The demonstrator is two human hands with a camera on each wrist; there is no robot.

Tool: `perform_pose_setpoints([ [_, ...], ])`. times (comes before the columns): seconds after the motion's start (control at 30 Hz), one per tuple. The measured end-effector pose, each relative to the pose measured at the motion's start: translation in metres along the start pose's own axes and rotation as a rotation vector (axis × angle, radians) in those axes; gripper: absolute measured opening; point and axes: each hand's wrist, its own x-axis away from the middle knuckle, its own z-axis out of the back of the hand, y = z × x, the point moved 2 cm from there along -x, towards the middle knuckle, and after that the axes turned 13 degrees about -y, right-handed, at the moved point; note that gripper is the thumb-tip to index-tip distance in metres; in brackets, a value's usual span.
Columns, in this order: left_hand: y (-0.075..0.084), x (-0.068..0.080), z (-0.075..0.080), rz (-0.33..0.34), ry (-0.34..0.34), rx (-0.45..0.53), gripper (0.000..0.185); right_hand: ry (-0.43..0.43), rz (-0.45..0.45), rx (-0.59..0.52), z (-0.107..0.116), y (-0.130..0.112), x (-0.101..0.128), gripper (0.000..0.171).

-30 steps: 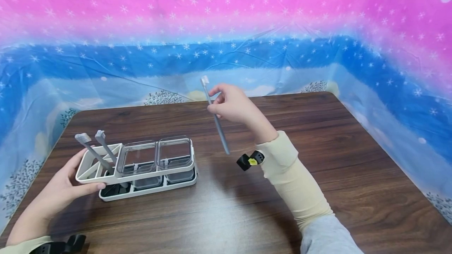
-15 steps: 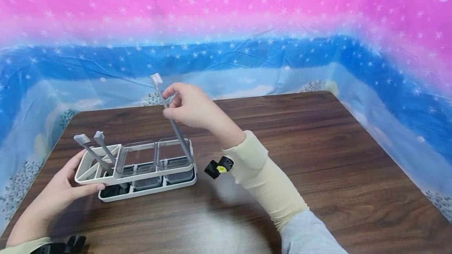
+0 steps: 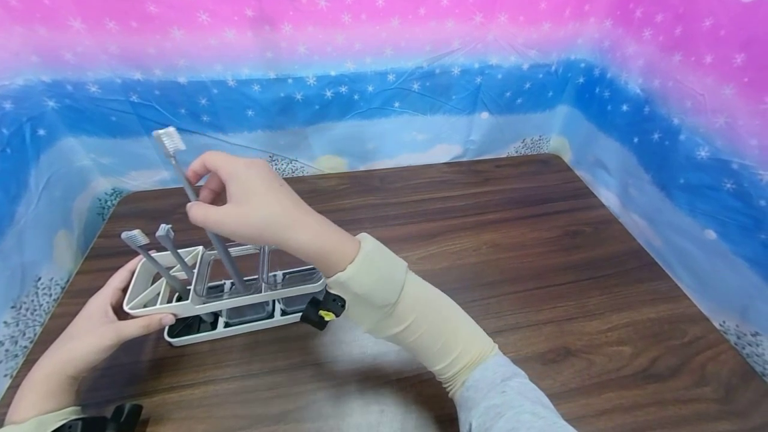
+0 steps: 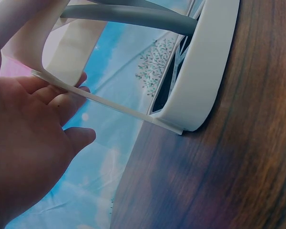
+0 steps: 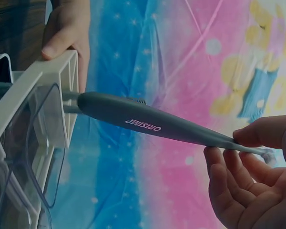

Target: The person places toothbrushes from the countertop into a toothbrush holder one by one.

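Observation:
My right hand (image 3: 201, 199) pinches a grey toothbrush (image 3: 207, 232) near its neck, bristles up and tilted left. Its lower end hangs over the left clear cup (image 3: 231, 269) of a white holder (image 3: 180, 305). In the right wrist view the toothbrush (image 5: 148, 124) reaches the holder's rim (image 5: 35, 88), pinched by my fingers (image 5: 250, 138). My left hand (image 3: 120, 312) grips the holder's left end, thumb on its front. Two more grey toothbrushes (image 3: 153, 259) lean in the holder's left compartment. The left wrist view shows my left hand (image 4: 33, 143) against the holder (image 4: 209, 71).
The holder stands near the front left of a dark wooden table (image 3: 510, 252). A second clear cup (image 3: 297, 272) sits at its right end. A pink and blue starred cloth (image 3: 384, 72) walls in the table's back and sides.
My right hand has carried the toothbrush leftward from mid-table to above the holder, and its lower end is now at the left clear cup. My left hand has kept its grip on the holder.

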Motion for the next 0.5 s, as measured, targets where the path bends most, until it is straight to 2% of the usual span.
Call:
perform_pose_setpoints([
  [0.13, 0.000, 0.000, 0.000, -0.012, 0.000, 0.026, 0.088, -0.006, 0.037, 0.030, -0.008, -0.008, -0.005, 0.025],
  [0.37, 0.000, 0.001, 0.000, 0.008, 0.010, -0.037, 0.090, 0.002, 0.078, 0.069, -0.016, -0.013, -0.011, 0.020],
  [0.5, 0.000, 0.001, 0.000, 0.013, 0.007, -0.035, 0.091, 0.006, 0.136, 0.077, -0.022, -0.015, -0.011, 0.017],
])
